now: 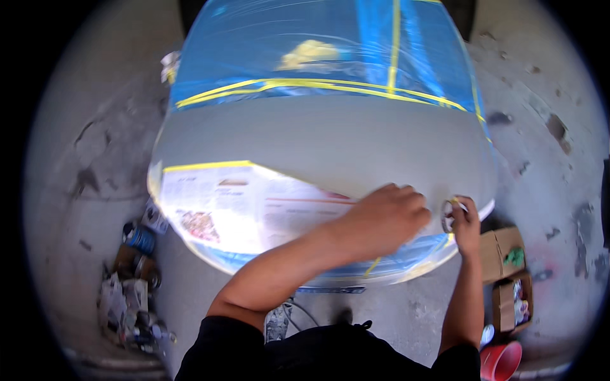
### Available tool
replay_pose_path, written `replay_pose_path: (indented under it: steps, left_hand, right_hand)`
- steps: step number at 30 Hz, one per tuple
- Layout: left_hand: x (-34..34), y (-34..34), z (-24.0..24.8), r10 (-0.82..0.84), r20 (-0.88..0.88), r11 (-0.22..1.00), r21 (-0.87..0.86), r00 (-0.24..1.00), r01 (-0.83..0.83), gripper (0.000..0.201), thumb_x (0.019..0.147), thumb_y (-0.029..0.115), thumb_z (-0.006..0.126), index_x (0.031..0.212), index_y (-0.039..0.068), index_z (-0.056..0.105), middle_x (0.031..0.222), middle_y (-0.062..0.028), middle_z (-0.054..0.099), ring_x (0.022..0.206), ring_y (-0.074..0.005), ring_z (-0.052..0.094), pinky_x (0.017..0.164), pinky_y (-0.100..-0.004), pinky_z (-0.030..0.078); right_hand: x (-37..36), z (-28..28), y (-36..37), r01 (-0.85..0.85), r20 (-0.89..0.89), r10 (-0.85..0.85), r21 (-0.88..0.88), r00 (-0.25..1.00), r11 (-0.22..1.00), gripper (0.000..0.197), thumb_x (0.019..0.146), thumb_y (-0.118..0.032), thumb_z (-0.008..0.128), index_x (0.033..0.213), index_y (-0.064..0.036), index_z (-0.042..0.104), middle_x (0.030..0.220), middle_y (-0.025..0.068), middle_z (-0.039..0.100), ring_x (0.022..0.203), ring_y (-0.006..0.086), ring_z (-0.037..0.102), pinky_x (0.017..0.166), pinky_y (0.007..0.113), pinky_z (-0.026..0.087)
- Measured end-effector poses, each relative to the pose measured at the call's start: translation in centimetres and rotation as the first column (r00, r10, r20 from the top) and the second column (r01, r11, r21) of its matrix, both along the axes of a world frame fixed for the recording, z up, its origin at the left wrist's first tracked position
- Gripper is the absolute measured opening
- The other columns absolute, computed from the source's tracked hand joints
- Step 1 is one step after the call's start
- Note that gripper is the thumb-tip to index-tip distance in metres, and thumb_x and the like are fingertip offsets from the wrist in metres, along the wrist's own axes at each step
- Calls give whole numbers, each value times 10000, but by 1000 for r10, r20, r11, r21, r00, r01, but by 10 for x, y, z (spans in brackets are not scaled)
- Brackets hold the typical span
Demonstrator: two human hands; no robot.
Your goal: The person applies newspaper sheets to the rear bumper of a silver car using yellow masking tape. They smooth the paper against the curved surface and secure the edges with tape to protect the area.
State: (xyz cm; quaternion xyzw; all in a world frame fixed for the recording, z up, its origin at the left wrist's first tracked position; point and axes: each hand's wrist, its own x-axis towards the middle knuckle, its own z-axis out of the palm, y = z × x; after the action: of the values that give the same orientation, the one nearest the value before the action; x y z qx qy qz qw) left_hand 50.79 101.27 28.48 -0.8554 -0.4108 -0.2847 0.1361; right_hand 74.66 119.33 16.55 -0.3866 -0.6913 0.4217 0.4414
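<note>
Black sleeves (222, 349) nearest, right hand (469, 227) grips tape (446, 217) beside curled left hand (391, 219), contents unclear.

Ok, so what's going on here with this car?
A person is working with both hands over the grey hood. The right hand holds a roll of tape; the left hand is at the right end of the newspaper, its grip unclear. Yellow tape runs along the newspaper's upper left edge, and blue plastic film covers the area beyond the hood.
</note>
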Motion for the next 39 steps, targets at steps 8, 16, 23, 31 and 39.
replay_pose_path:
  steps: [8, 16, 23, 31, 39]
  left_hand:
    - [63, -151, 2, -41, 58, 879, 477, 997, 8, 158, 825, 182, 590, 778, 39, 638, 829, -76, 587, 819, -238, 547, 716, -374, 421]
    - [116, -234, 29, -267, 85, 817, 548, 960, 179, 178, 838, 226, 592, 732, 91, 638, 813, -50, 612, 857, -246, 574, 778, -403, 465]
    - [136, -223, 2, -275, 251, 952, -63, 928, 299, 237, 893, 146, 600, 1076, 2, 640, 988, -162, 567, 830, -263, 637, 632, -353, 520]
    - [227, -194, -80, -178, 344, 779, -524, 922, 346, 439, 911, 26, 607, 1344, 79, 563, 980, -162, 605, 861, -301, 629, 732, -385, 512]
    - [338, -173, -149, -290, 339, 693, -571, 895, 440, 570, 904, 8, 624, 1447, 70, 463, 984, -181, 620, 845, -307, 636, 788, -370, 508]
  right_hand:
    - [13, -1, -102, -271, -288, 225, -129, 931, 954, 274, 966, -58, 596, 1233, -53, 531, 970, 61, 634, 777, 122, 582, 692, 266, 480]
    - [46, 44, -187, -133, -281, 114, -51, 953, 990, 369, 973, -98, 613, 1314, -30, 491, 868, 56, 631, 724, 124, 594, 716, 260, 501]
    - [115, 78, -255, 24, -303, -42, -65, 952, 998, 756, 906, 2, 525, 1581, -106, 204, 758, 43, 557, 652, 124, 535, 587, 252, 462]
    - [264, 3, -311, -399, -403, 289, -223, 868, 889, 344, 976, -236, 621, 1246, -23, 627, 930, 67, 605, 793, 181, 616, 730, 323, 481]
    - [335, -25, -356, -282, 196, 290, -71, 937, 957, 342, 918, -243, 693, 1159, -7, 636, 960, 184, 602, 915, 363, 616, 809, 414, 480]
